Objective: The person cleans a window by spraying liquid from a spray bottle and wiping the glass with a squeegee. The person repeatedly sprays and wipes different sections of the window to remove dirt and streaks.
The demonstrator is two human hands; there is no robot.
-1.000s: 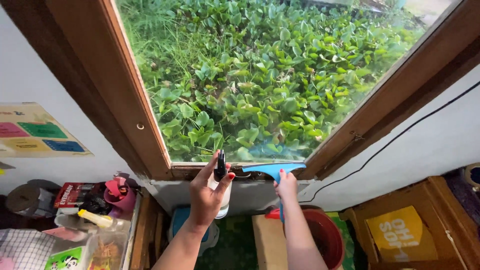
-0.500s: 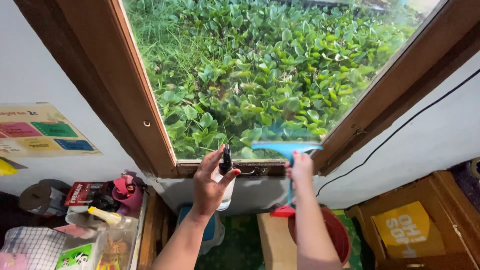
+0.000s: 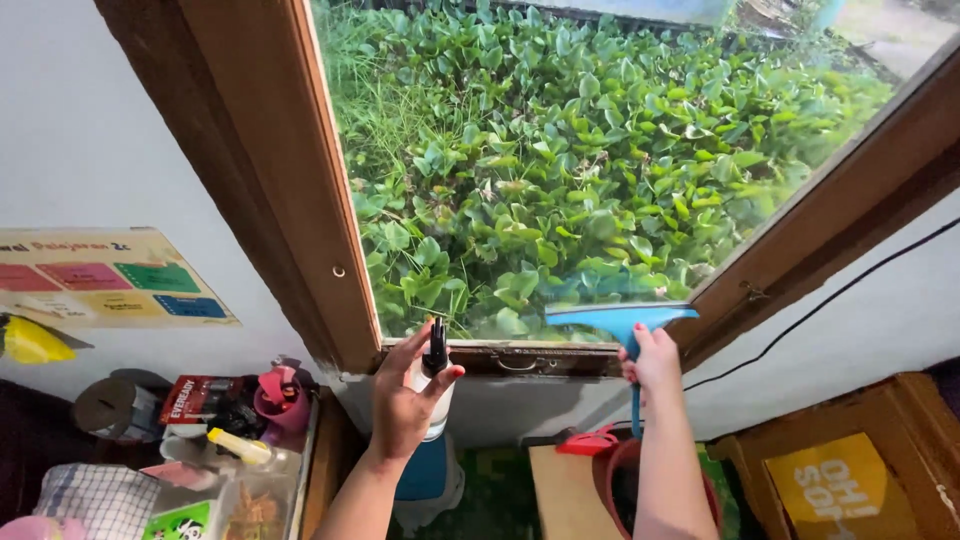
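Squeegee (image 3: 620,318) up at the window pane's (image 3: 600,150) bottom edge, spray bottle (image 3: 434,385) just left of it.
Right hand (image 3: 652,366) clenches the blue handle; left hand (image 3: 405,398) wraps the bottle, fingertip seemingly by the black nozzle, near the wooden frame (image 3: 300,180).

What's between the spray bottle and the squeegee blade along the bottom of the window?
Head view: only the lower wooden frame rail with a small metal pull handle lies between spray bottle and squeegee.
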